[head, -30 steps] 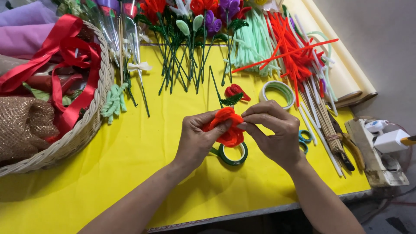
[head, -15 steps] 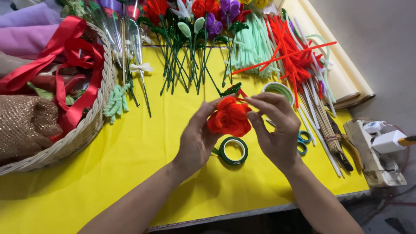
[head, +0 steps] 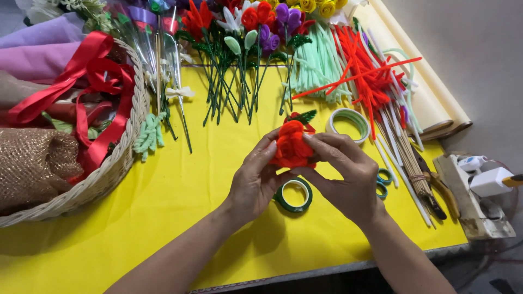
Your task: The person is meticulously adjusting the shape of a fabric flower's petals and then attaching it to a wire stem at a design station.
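Rose (head: 292,146), red and made of twisted fuzzy wire, sits between both hands above the middle of a yellow table (head: 163,218), which fills most of the view. On the table's left stands a big wicker basket (head: 117,163) stuffed with a red ribbon (head: 81,81), purple wrapping paper (head: 38,49) and a brown mesh bundle (head: 32,163). Along the far edge lie finished wire flowers (head: 245,32) on dark green stems, and to their right a heap of pale green wires (head: 318,65) and a heap of red wires (head: 370,76). A cream paper roll (head: 419,92) runs down the right side, with thin wooden sticks (head: 406,155) beside it. The left hand (head: 256,182) closes fingers and thumb on the rose's left side, and the right hand (head: 343,174) pinches its right side from above, so both grips are narrow and holding the flower. A green leaf (head: 302,116) sticks out behind the rose. A light green tape roll (head: 348,124) lies just beyond the right hand, and a dark green tape roll (head: 294,195) lies flat on the table directly below the rose, between the two wrists. Two small teal rings (head: 384,182) rest near the right wrist.
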